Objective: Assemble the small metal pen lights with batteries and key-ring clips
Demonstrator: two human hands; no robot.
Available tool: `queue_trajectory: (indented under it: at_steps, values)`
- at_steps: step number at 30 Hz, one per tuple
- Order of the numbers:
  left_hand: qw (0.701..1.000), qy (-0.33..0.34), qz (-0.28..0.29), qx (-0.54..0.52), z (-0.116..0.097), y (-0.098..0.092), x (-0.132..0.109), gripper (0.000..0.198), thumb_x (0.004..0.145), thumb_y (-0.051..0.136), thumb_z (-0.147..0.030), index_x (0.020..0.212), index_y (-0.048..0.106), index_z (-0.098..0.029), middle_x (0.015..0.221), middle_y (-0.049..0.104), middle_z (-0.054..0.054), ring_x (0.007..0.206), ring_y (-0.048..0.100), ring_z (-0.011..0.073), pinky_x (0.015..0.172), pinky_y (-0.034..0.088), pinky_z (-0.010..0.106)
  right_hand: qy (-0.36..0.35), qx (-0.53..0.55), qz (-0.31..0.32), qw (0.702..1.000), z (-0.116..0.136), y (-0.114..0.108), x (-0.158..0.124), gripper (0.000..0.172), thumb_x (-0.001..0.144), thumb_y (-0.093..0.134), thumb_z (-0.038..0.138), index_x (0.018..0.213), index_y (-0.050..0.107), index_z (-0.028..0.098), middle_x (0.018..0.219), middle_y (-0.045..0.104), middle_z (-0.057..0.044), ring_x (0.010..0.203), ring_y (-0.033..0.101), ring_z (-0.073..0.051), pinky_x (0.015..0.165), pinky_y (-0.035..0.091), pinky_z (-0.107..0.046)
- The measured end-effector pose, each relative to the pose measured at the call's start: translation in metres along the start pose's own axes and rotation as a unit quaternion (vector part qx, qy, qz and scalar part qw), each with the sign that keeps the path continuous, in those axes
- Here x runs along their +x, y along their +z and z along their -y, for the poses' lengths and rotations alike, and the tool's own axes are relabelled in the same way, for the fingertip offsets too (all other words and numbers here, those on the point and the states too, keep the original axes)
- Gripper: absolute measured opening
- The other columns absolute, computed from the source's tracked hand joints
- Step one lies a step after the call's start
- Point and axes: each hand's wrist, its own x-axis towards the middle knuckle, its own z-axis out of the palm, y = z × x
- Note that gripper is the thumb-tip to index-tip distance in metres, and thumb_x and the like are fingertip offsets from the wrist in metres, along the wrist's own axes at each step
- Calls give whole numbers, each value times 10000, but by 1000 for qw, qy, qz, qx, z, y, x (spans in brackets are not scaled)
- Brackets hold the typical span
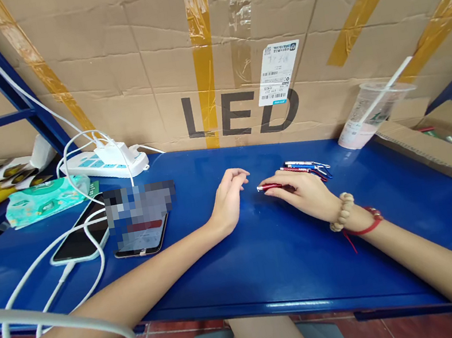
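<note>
A red pen (273,186) with a silvery end points left from the grip of my right hand (306,192), which is closed around it just above the blue table (267,255). Part of that pen is hidden under the fingers. Right behind this hand lie several pens (302,165), red, blue and silver, close together on the table. My left hand (228,199) rests on its edge to the left, fingers loosely curved and apart, with nothing visible in it. A gap separates it from the pen's silvery end.
At the left are two phones (82,235), white cables, a power strip (108,161) and a green tissue pack (50,199). On the right stand a plastic cup with a straw (367,115) and an open cardboard box (444,142). A large carton (135,51) walls off the back.
</note>
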Motion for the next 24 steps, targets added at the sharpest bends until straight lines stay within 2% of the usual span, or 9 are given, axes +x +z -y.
queue_trajectory:
  at_steps: [16,24]
  values:
    - [1000,13,9,1,-1,0,-1,197,806,363,-278,794,534,-180,884,554,20,855,511,140,738,389,233,-8,-18,-3,1000,2,1,0,290,873,437,407,955,660,241,827,652,-17,686,591,-125,593,406,-220]
    - [1000,17,14,1,-2,0,-2,191,806,370,-272,790,537,-181,878,557,16,842,510,137,727,390,231,-14,-14,-3,1000,1,0,-1,288,878,431,394,983,655,247,858,650,-25,727,595,-134,620,417,-224]
